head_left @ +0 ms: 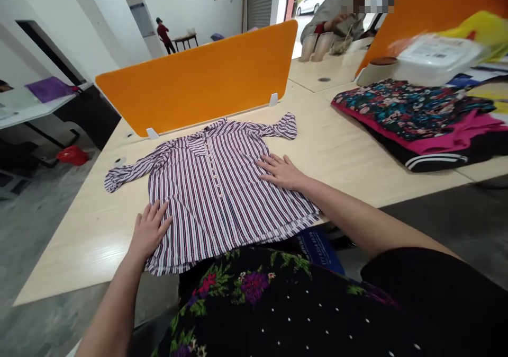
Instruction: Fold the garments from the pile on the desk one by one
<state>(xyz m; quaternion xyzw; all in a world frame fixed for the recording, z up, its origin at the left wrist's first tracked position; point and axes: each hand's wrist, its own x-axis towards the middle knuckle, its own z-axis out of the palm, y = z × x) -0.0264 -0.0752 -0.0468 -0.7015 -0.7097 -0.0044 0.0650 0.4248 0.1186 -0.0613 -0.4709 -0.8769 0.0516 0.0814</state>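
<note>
A striped blouse (194,198) in white, dark and reddish lines lies spread out, front up, on the light wooden table (87,240). Its collar points toward the orange divider, both sleeves reach out sideways, and the hem hangs slightly over the near edge. Down its front runs a row of small buttons. My left hand (148,230) rests flat on the blouse's lower left side, fingers spread. On its right side lies my right hand (281,172), likewise flat with the fingers apart. Neither hand grips the cloth.
An orange divider (206,76) stands behind the blouse on white feet. Folded clothes (416,113), floral, pink and black, are piled at the right. Beyond them sit a clear plastic box (438,55) and a tape roll (377,71). Another person (335,20) sits across the table.
</note>
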